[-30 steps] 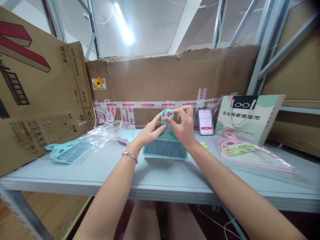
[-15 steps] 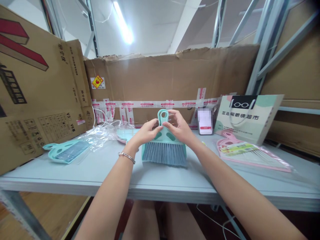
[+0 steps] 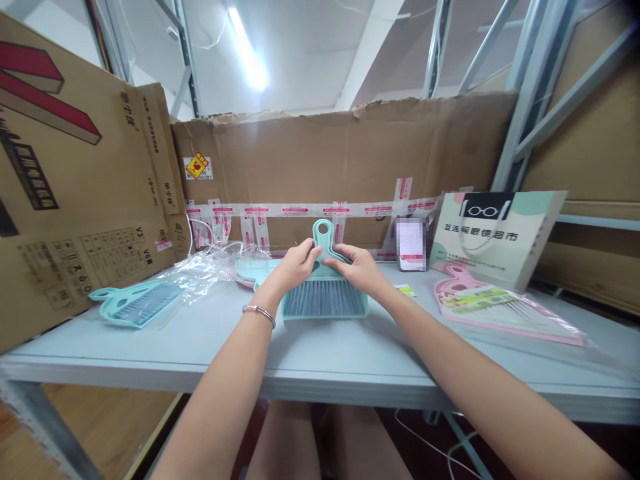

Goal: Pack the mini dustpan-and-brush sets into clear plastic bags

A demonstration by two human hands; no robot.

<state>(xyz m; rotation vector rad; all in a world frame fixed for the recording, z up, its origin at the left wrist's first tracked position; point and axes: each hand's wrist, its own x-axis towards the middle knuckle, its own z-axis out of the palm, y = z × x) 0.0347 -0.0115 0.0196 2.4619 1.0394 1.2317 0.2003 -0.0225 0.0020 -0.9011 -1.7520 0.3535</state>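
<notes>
A small teal hand brush (image 3: 324,293) with grey bristles stands on the pale table (image 3: 320,357), bristles down, its ringed handle pointing up. My left hand (image 3: 294,265) grips its left shoulder, fingers curled over the plastic. On the brush's right shoulder lies my right hand (image 3: 356,269), also closed on it. A silver bangle circles my left wrist.
A teal dustpan with a brush (image 3: 134,301) lies at the left beside crumpled clear wrapping (image 3: 210,265). A bagged pink set (image 3: 500,308), a paper bag (image 3: 495,233) and a phone (image 3: 412,243) are at the right. Cardboard walls (image 3: 345,167) close the back and left.
Both hands slid down from the handle ring to the brush's shoulders, and the brush has sunk a little towards the table.
</notes>
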